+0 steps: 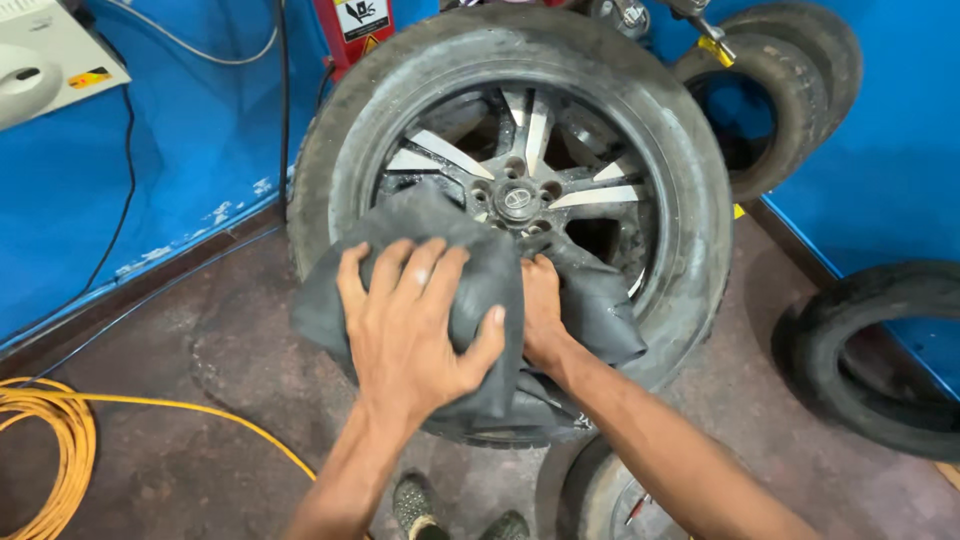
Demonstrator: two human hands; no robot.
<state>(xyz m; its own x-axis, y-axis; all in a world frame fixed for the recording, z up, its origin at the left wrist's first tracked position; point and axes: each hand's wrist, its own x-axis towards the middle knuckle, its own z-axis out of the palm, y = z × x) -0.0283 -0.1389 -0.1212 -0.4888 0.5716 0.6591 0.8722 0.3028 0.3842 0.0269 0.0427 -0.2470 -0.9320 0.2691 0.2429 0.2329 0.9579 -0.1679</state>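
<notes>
- A person is looking down at a car wheel (520,200) that is standing upright on a dark, stained workshop floor (200,440), its worn tyre (690,200) leaning toward a blue wall (100,180).
- Both bare hands are pressing a limp black rubber inner tube (480,290) against the lower left of the silver spoked rim.
- The left hand (410,330) is lying spread across the tube, fingers wide and thumb curling round a fold, gripping it loosely rather than clenching it.
- The right hand (540,310) is sitting just beside the hub with its fingers tucked into the rubber; how tightly they are closing cannot be told, since the folds are hiding them.
- The tube is bunching over the rim edge and the tyre's lower sidewall, all of it appearing to lie outside the tyre.
- Judging by this, the person appears to be gathering or folding the tube at the wheel; any further handling is likely calling for a firmer two-handed hold on the slack rubber.
- A coiled yellow hose (50,450) is lying on the floor at the left, and spare tyres (880,350) are resting at the right.
</notes>
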